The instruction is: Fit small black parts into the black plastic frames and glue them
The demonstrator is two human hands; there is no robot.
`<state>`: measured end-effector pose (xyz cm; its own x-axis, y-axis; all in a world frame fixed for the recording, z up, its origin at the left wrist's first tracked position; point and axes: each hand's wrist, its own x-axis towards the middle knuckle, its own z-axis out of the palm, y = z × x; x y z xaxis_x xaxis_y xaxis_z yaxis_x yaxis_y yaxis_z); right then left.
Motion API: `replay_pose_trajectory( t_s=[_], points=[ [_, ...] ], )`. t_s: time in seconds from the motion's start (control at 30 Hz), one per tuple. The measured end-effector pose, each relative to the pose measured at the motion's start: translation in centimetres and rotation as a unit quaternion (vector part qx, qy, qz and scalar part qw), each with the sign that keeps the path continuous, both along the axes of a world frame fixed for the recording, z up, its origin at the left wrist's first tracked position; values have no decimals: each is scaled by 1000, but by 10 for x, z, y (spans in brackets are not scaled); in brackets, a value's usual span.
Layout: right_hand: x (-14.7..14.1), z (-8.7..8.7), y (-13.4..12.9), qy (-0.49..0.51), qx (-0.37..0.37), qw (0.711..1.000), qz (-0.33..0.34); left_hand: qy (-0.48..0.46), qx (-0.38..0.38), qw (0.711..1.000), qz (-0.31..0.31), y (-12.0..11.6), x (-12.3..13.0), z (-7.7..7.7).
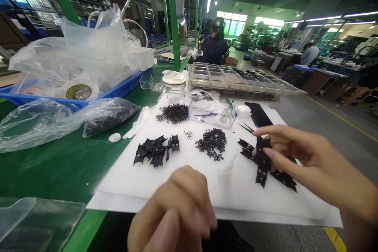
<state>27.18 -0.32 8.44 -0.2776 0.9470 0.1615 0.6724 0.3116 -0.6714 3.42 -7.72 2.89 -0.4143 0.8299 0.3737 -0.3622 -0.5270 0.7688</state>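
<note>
My right hand point(307, 157) pinches a black plastic part point(263, 147) between thumb and fingers, over several similar black parts point(283, 180) at the right of the white sheet. Dark tweezers point(246, 126) show their tips just beyond these fingers; whether they lie there or are held, I cannot tell. My left hand point(174, 208) is raised at the near edge, slightly blurred, its fingers curled closed; anything inside is hidden. Ahead of it lie a heap of black plastic parts point(153, 151), a pile of tiny black pieces point(212, 143) and a pile of thin black bent pieces point(173, 113).
A clear box point(203, 116) with a pen, a lidded jar point(174, 88) and a black phone point(258, 114) stand at the back of the white sheet point(189, 189). Compartment trays point(236, 78) lie behind. Left is a blue bin point(118, 90) of plastic bags. A person point(213, 49) sits farther off.
</note>
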Motion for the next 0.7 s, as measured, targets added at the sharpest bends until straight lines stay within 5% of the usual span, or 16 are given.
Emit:
replay_pose_trajectory(
  t_s=[0.1, 0.33, 0.7],
  points=[
    [-18, 19, 5, 149, 15, 987, 54, 61, -72, 996, 7, 17, 9, 14],
    [-54, 27, 18, 296, -130, 925, 197, 54, -181, 982, 1, 19, 30, 13],
    [-64, 18, 24, 272, -186, 931, 159, -16, -148, 987, 64, 26, 32, 7]
  ],
)
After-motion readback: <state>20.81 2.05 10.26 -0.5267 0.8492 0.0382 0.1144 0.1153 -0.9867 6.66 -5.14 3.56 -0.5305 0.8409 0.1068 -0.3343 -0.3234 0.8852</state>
